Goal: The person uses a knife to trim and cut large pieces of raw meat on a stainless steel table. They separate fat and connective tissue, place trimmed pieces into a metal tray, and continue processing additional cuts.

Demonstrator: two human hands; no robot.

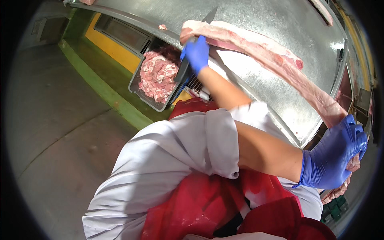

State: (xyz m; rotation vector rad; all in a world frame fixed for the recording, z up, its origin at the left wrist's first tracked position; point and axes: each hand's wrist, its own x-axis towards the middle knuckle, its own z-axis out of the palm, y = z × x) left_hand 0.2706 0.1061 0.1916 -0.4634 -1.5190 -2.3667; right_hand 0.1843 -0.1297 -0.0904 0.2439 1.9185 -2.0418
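A long strip of pale pink, fatty meat runs across the metal table and over its right edge. My arms cross, the left forearm lying over the right. At the strip's far-left end, my right hand in a blue glove is closed round a knife, its handle mostly hidden. The knife's blade shows beyond the strip; the meat covers its middle. My left hand, also blue-gloved, grips the strip's other end at the far right. A bit of meat shows below those fingers.
A grey crate of meat pieces stands left of the metal table. A small scrap lies near the table's edge. Another meat strip is at the far right. Green-edged floor lies left.
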